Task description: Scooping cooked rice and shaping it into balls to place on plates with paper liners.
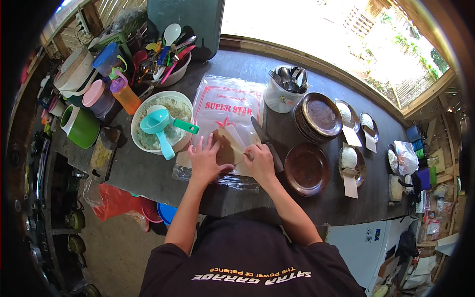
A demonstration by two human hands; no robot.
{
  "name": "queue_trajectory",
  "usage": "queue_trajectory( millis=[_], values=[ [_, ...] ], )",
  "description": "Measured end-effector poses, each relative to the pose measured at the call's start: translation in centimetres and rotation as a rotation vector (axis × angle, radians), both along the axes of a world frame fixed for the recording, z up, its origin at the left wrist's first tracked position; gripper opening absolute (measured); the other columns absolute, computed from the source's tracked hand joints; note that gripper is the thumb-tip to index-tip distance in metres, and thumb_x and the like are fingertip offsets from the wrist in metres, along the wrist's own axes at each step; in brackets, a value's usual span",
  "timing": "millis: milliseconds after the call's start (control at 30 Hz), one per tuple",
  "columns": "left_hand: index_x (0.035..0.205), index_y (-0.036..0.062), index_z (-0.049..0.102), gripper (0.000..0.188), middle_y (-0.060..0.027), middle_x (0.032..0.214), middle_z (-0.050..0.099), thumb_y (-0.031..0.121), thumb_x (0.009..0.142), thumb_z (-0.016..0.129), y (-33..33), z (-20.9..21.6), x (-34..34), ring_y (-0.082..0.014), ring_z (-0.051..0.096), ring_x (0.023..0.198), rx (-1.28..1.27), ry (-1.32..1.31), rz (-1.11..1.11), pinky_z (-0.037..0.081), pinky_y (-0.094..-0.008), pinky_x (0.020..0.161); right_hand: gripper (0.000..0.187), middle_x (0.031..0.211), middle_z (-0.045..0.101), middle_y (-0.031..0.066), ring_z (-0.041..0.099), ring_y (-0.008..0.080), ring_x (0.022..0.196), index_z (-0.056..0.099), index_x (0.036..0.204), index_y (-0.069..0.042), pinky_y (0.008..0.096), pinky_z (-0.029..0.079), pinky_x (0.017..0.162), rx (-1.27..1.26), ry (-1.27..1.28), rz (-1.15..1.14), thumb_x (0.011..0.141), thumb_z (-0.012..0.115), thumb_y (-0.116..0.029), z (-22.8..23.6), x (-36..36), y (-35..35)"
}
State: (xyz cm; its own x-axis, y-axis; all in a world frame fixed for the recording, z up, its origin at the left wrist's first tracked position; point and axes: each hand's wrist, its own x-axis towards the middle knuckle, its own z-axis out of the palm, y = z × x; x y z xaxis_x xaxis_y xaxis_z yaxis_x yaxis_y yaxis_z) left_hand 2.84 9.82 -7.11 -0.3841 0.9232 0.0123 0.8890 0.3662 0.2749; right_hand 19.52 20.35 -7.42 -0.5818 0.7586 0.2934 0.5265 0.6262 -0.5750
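My left hand (205, 161) lies with fingers spread on a sheet of brown paper (225, 147), pressing it down. My right hand (259, 161) is closed, pinching the paper's right edge; the fingertips are partly hidden. A pale flap (235, 134) of the paper stands folded between the hands. Beneath lies a clear plastic packet of wrapping paper (217, 94) with red print. Just right of my right hand rests a knife (261, 130), its dark handle beside my fingers. Left of my left hand stands a white tub of rice (186, 103) with turquoise scoops (157, 121) across it.
Right of me are brown plates (307, 169), a plate stack (321, 115) and rice portions (349, 157) with paper pieces. A cutlery tub (284, 101) stands behind. Bottles (126, 96), a green container (80, 126) and a utensil bowl (176, 74) crowd the left.
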Motion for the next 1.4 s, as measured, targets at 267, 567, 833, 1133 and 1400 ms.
queue_trajectory(
  millis=[267,567,833,1133,1400],
  values=[
    [0.155,0.0063,0.019,0.121,-0.0184,0.148,0.043,0.049,0.063,0.086,-1.7,0.5,2.3,-0.0346,0.043,0.135,0.57,-0.227,0.008,0.029,-0.0524,0.108,0.01,0.084,0.07,0.008,0.065,0.0174,0.082,0.067,0.083,0.0,0.0324,0.05,0.078,-0.242,0.484,-0.002,0.08,0.073,-0.008,3.6,0.1,1.0],
    [0.131,0.0115,0.06,0.055,-0.0118,0.099,0.073,0.016,0.08,0.08,-0.1,3.1,3.1,-0.0216,0.07,0.088,0.802,-0.6,0.002,0.053,-0.0332,0.079,0.018,0.079,0.069,0.0026,0.056,0.0019,0.068,0.063,0.104,-0.003,0.0175,0.042,0.059,-0.54,0.662,-0.006,0.088,0.071,-0.009,7.2,-0.8,2.4],
    [0.103,0.009,0.075,0.021,-0.0102,0.089,0.073,0.018,0.084,0.074,0.7,0.0,0.7,-0.0178,0.068,0.068,0.501,-0.699,0.141,0.052,-0.0307,0.065,0.03,0.111,0.065,0.0102,0.063,0.0243,0.086,0.073,0.101,-0.007,0.0354,0.052,0.083,-0.185,0.16,-0.01,0.079,0.076,-0.026,2.3,-1.0,3.0],
    [0.097,0.0112,0.075,0.022,-0.0062,0.091,0.069,0.013,0.076,0.076,0.5,0.0,0.4,-0.0278,0.058,0.093,0.495,-0.19,0.018,0.045,-0.0397,0.087,0.013,0.093,0.067,0.0065,0.059,0.0272,0.095,0.071,0.088,-0.007,0.0386,0.049,0.087,0.121,0.037,0.393,0.076,0.071,-0.01,-0.7,-1.5,3.9],
    [0.092,0.0161,0.075,0.013,0.0015,0.091,0.068,0.017,0.08,0.07,1.6,-1.6,-1.0,-0.0238,0.057,0.092,0.446,-0.087,-0.102,0.045,-0.0386,0.082,0.009,0.086,0.064,0.0083,0.058,0.0287,0.091,0.07,0.085,-0.006,0.0395,0.049,0.084,0.071,0.009,0.425,0.077,0.069,-0.01,0.0,-2.0,4.4]
  ],
)
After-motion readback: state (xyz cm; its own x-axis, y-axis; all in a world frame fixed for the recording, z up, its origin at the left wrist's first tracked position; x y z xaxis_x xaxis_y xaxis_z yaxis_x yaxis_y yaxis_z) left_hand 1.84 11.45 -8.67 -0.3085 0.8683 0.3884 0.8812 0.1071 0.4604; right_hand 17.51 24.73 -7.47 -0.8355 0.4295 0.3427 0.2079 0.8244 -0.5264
